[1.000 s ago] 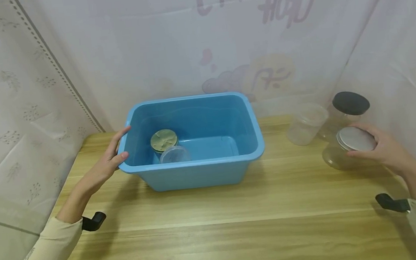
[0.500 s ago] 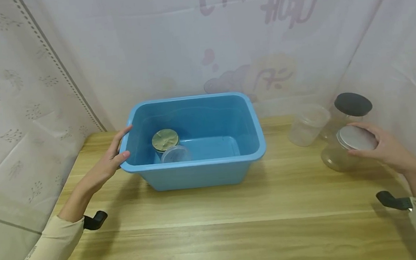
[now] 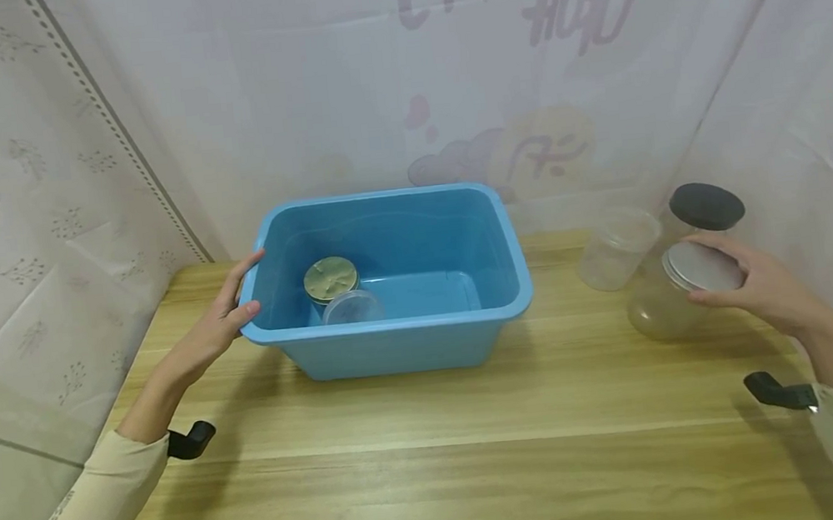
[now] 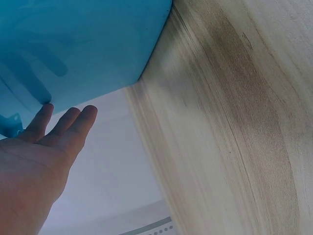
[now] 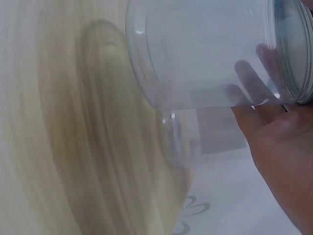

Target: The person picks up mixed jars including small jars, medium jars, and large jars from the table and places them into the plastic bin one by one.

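Note:
On the wooden tabletop stands a blue plastic tub (image 3: 395, 347). My left hand (image 3: 215, 325) rests on its left rim, index fingertip and thumb tip at the edge; in the left wrist view its other fingers (image 4: 80, 126) are straight against or close beside the outer wall. Inside the tub, at the left, are a container with a gold-coloured lid (image 3: 331, 280) and a clear container (image 3: 353, 306), partly hidden by the front rim. My right hand (image 3: 774, 292) grips a clear jar (image 5: 200, 54) around its silver lid (image 3: 705, 267). The jar is tilted, and its base looks just off the tabletop.
Behind the held jar stand a clear jar with a black lid (image 3: 707, 206) and a translucent cup-shaped container (image 3: 615, 253). A printed white curtain (image 3: 340, 91) hangs along the table's back and both sides. Wood surface (image 3: 480, 455) extends in front of the tub.
My right hand has moved slightly left and upward with the silver-lidded jar. My left hand and the tub have stayed in place.

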Motion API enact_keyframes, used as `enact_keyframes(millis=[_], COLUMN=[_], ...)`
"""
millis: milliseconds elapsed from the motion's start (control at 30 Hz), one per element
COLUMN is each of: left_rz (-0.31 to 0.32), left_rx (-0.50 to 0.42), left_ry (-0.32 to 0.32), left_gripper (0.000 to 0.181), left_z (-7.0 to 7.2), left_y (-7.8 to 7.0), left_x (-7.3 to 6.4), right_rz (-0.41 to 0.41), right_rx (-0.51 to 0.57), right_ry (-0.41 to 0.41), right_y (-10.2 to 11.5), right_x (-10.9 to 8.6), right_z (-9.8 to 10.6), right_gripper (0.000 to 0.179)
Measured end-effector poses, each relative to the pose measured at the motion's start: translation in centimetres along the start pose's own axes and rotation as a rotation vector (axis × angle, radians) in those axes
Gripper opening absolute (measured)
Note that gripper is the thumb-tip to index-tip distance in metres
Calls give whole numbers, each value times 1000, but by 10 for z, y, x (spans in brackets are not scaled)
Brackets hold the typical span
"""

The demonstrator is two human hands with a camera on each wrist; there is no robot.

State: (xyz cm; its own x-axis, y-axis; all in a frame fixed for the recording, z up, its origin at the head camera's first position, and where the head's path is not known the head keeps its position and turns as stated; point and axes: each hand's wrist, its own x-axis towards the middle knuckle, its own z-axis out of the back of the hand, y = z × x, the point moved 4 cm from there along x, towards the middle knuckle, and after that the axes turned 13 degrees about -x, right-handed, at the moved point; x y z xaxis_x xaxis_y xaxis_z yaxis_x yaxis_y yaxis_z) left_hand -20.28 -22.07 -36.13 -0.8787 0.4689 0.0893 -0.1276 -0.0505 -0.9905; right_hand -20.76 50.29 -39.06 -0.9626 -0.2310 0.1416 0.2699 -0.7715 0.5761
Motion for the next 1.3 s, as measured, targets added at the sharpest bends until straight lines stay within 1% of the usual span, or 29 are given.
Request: enact_keyframes(millis=[100, 267, 333, 433, 700, 833, 900, 1067, 1300], left_rz=[1, -8, -14, -14, -14, -14, -15, -17, -22], left_rx=[-6, 11, 19, 15, 16, 17, 11, 7, 9], left_ry=[0, 2, 3, 7, 3, 3, 2, 2, -1], left_gripper=[67, 67, 68, 68, 67, 67, 67, 67, 67], left_z=[0, -1, -1, -1, -1, -1, 0, -1, -2], left_y=[-1, -2, -2, -2, -2, -2, -1, -1, -1], left_x=[0, 0, 0, 0, 0, 0, 0, -1, -1], right_rz=[-11, -18, -8, 5, 31, 44, 66, 103, 139], right_rx=[8, -37, -45, -24, -23, -25, -28, 2, 89], right_ry=[12, 20, 25, 34, 60, 53, 40, 33, 58], right_y=[4, 15, 20, 29, 52, 62, 67, 79, 98], right_x=[1, 6, 9, 14, 29, 33, 36, 43, 51], right_z=[1, 3, 3, 2, 3, 3, 4, 7, 12], right_gripper=[84, 89, 90, 90, 84, 85, 85, 88, 92])
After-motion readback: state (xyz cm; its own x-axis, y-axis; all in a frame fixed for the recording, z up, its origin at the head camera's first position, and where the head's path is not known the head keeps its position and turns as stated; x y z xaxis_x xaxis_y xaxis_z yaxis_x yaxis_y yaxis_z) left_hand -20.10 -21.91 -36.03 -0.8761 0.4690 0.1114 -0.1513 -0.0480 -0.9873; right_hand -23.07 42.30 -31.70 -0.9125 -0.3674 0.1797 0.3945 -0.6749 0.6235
